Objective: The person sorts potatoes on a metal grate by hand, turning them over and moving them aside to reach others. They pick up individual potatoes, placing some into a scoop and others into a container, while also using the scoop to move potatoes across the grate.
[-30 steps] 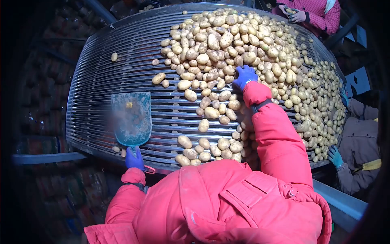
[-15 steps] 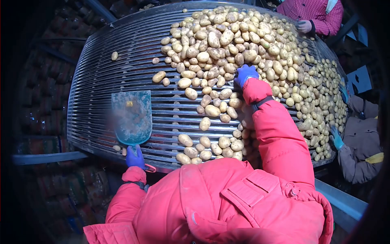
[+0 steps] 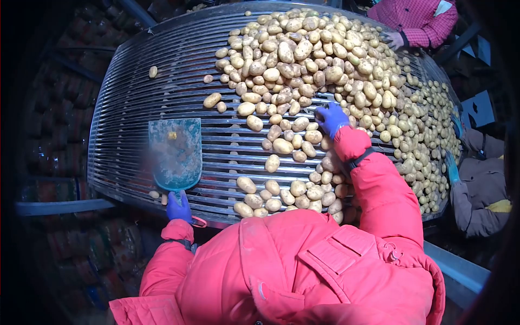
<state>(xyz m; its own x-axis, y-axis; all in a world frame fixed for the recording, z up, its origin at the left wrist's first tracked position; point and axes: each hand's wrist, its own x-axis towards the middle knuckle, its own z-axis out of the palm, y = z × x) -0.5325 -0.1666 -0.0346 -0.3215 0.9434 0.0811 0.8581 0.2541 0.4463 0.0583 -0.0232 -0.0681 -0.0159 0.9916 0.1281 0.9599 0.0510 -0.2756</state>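
My left hand (image 3: 179, 207), in a blue-purple glove, is wrapped round the handle of a teal scoop (image 3: 187, 154). The scoop's dusty blade lies on the slatted metal table (image 3: 135, 103), with a small yellow patch on it. My right hand (image 3: 332, 118), gloved alike, is just over the slats at the lower edge of the big heap of potatoes (image 3: 303, 51). Its fingers are bent but apart, and no potato shows in them. A smaller group of potatoes (image 3: 298, 188) lies close to my body, below my right hand.
A few single potatoes (image 3: 153, 71) lie on the left slats. At the upper right a co-worker's hand (image 3: 394, 40) touches the heap. Another co-worker's teal-gloved hand (image 3: 452, 167) is at the right edge. A metal rail (image 3: 65, 208) runs at the left.
My right hand has drawn back from the heap toward my body, and bare slats show where it was. Potatoes near my sleeve are more visible. The scoop has barely moved.
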